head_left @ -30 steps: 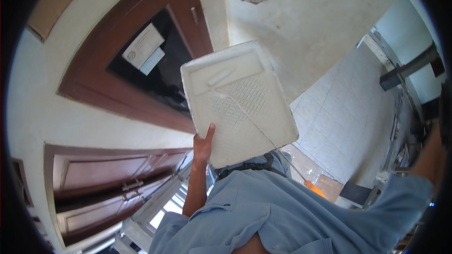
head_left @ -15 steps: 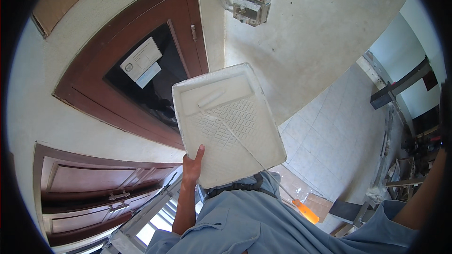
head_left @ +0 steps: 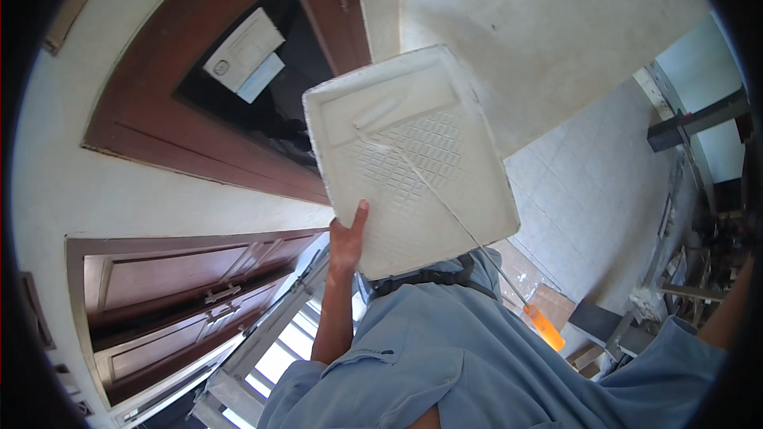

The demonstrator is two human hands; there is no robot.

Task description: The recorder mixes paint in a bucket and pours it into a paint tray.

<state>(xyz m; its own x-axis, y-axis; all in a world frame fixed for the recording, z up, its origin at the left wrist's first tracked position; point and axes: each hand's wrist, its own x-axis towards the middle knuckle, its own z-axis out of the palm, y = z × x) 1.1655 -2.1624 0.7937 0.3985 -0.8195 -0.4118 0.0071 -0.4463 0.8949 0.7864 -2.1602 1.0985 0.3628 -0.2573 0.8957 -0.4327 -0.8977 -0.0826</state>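
Note:
My left hand (head_left: 347,240) grips the near left edge of a paint tray (head_left: 401,245), thumb on top and the other fingers hidden beneath. Cream-white paint coats the tray, over a raised diamond pattern and a deeper well at the far end. A small paint roller (head_left: 378,114) rests in it, covered in the same paint. Its thin rod slants across the tray and over the near right rim, and the orange handle (head_left: 544,328) hangs free beyond it. At the right edge only part of my right arm (head_left: 727,302) shows; that hand is outside the picture.
A brown wooden door (head_left: 143,103) with a dark pane and papers stands at far left, beside a cream wall (head_left: 548,24). Shuttered brown panels (head_left: 159,278) and a slatted grey frame (head_left: 262,334) are at left. Tiled floor (head_left: 588,167) and timber clutter (head_left: 691,294) lie right.
The view has tipped and shifted, so the meter on the wall has mostly left the top. The tray and my left hand appear higher and further right, grip unchanged. The roller stays in the tray.

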